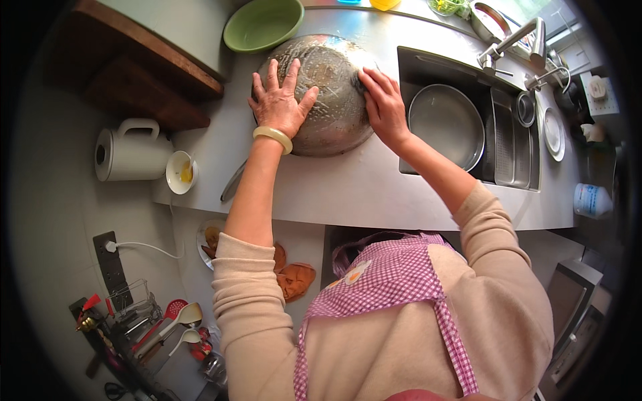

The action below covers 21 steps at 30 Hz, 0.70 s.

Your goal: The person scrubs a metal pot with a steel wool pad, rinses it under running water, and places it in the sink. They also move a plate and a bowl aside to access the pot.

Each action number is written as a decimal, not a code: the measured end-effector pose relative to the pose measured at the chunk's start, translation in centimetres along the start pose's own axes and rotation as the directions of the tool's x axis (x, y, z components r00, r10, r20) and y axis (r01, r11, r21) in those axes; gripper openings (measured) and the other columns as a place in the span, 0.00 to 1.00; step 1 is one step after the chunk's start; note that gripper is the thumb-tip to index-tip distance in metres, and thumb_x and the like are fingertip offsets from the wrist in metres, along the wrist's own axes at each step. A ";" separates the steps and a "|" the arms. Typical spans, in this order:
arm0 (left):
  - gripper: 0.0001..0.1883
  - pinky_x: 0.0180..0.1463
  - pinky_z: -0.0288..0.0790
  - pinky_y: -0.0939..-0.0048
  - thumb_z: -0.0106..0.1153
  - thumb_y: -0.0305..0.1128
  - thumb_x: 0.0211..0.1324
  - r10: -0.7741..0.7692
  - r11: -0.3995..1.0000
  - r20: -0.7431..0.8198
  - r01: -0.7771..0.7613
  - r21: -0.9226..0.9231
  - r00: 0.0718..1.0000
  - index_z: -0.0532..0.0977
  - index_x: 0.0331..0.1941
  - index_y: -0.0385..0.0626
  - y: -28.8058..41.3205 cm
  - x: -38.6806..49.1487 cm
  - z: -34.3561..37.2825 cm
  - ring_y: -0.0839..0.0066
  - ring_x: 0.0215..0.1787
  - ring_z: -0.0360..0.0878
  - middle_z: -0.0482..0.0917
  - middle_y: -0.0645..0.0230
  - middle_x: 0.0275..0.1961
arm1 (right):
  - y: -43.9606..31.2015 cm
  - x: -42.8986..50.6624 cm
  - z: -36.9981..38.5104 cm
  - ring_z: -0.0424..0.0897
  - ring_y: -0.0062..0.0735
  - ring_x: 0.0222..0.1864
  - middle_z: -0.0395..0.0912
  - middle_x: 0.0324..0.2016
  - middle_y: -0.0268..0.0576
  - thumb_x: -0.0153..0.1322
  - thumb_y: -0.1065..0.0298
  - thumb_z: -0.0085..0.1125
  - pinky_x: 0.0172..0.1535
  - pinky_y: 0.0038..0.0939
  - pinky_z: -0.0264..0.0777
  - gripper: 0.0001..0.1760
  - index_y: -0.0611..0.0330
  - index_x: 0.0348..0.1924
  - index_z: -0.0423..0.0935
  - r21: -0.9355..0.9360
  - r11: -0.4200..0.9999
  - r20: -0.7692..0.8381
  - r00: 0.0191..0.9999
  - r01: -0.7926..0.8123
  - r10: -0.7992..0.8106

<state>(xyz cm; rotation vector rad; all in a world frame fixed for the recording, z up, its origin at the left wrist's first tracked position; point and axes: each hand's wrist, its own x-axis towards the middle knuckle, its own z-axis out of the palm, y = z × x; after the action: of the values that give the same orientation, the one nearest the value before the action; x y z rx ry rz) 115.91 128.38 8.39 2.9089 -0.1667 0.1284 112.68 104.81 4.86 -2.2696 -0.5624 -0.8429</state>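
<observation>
A large, round metal pan [333, 113] lies upside down on the light countertop [321, 188], its bottom scratched and brown-stained. My left hand [281, 103] rests flat on its left side with the fingers spread, a pale bangle [272, 136] at the wrist. Against the right side of the pan, my right hand [385, 105] presses a small dark scouring pad [356, 81], mostly covered by the fingers. A dark, curved handle [233, 181] sticks out beside my left forearm; whether it belongs to the pan cannot be told.
Behind the pan stands a green bowl [263, 25]. To the right, a sink [426, 62] holds a round metal basin [446, 128] and a perforated strainer [511, 140], below a faucet [516, 42]. An electric kettle [133, 153] and a white bowl [173, 183] stand left.
</observation>
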 end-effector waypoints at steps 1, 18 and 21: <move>0.40 0.76 0.49 0.32 0.54 0.68 0.62 0.016 1.000 -0.029 -0.016 0.012 0.999 0.59 0.77 0.76 -0.1 0.3 -0.1 0.38 0.81 0.45 0.51 0.65 0.82 | -0.5 1.1 1.0 0.78 0.48 0.59 0.80 0.54 0.45 0.65 0.77 0.61 0.64 0.44 0.73 0.22 0.55 0.53 0.82 0.031 0.993 -0.047 0.992 -0.116 0.117; 0.34 0.77 0.53 0.40 0.55 0.60 0.64 0.123 0.992 -0.245 -0.116 0.042 0.962 0.68 0.73 0.66 0.3 0.2 1.1 0.37 0.75 0.57 0.62 0.60 0.77 | 10.1 5.8 4.1 0.79 0.58 0.55 0.80 0.56 0.55 0.75 0.69 0.51 0.63 0.45 0.72 0.19 0.58 0.59 0.80 0.172 0.762 0.277 0.773 -0.625 0.571; 0.35 0.74 0.54 0.34 0.57 0.59 0.62 0.106 0.994 -0.242 -0.109 -0.003 0.965 0.67 0.73 0.69 -0.4 -0.1 1.5 0.38 0.77 0.54 0.61 0.61 0.78 | 6.8 5.6 3.8 0.76 0.54 0.60 0.79 0.57 0.51 0.73 0.71 0.56 0.66 0.44 0.69 0.20 0.56 0.58 0.81 0.206 0.938 0.168 0.955 -0.278 0.246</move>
<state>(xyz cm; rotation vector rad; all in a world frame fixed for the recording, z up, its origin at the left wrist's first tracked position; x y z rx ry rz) 115.97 128.44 6.86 2.8369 -0.2822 0.4941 122.10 103.57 3.70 -2.1407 -0.3823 -0.4649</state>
